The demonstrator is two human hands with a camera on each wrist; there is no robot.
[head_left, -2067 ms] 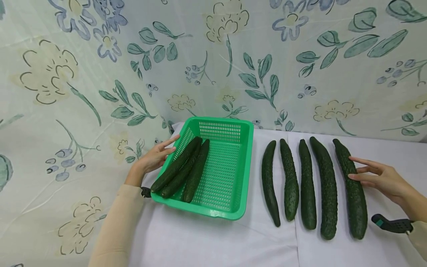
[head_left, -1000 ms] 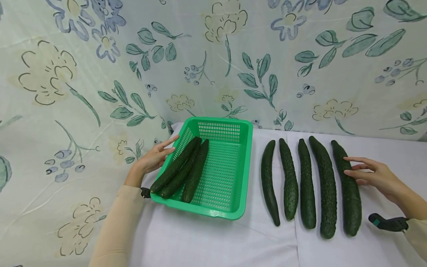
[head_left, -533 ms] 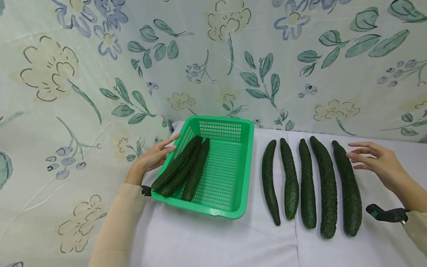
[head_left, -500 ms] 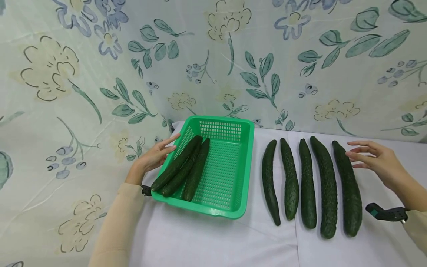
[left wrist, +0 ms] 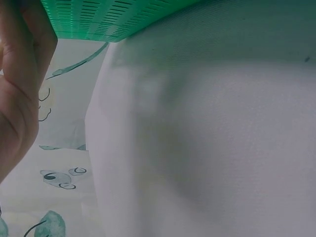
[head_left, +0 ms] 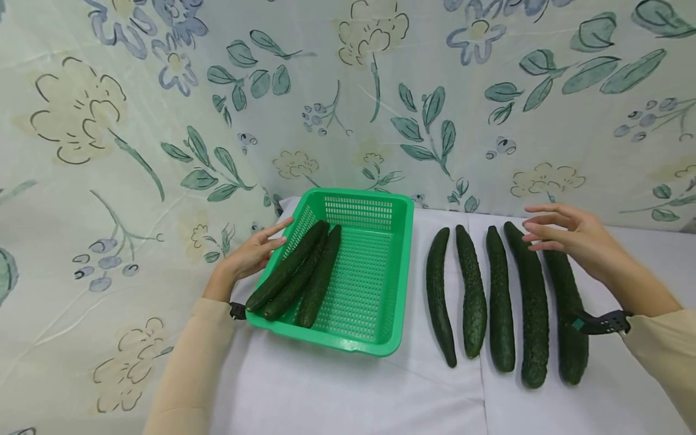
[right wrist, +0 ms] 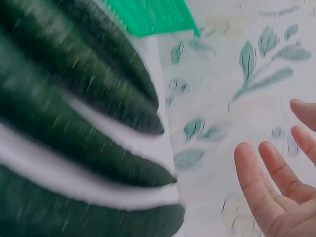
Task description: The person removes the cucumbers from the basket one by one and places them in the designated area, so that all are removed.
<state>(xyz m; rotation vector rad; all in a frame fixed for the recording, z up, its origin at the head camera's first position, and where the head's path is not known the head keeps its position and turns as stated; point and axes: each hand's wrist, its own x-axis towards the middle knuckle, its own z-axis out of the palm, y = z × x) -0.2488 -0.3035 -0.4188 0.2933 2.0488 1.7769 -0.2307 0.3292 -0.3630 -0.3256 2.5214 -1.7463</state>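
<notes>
At the left rim of a green plastic basket [head_left: 353, 346], my left hand [head_left: 248, 258] rests with its fingers extended; in the left wrist view the same hand [left wrist: 19, 89] shows beside the basket wall [left wrist: 89, 19]. Three dark green cucumbers [head_left: 293, 266] lie slanted in the basket's left half. My right hand [head_left: 576, 235] hovers with spread fingers and holds nothing. It is above the far ends of the two rightmost cucumbers [head_left: 535, 326] in a row of several on the table. The right wrist view shows the fingers [right wrist: 252, 173] apart from those cucumbers [right wrist: 98, 143].
The remaining row cucumbers [head_left: 440, 290] lie side by side right of the basket, pointing away from me. White cloth [head_left: 424, 399] covers the table. A floral curtain [head_left: 348, 121] hangs right behind the table's far edge and on the left.
My right hand first shifted the rightmost cucumber a little left, then let go. It has since risen and moved left over the row. The left hand and basket have stayed put.
</notes>
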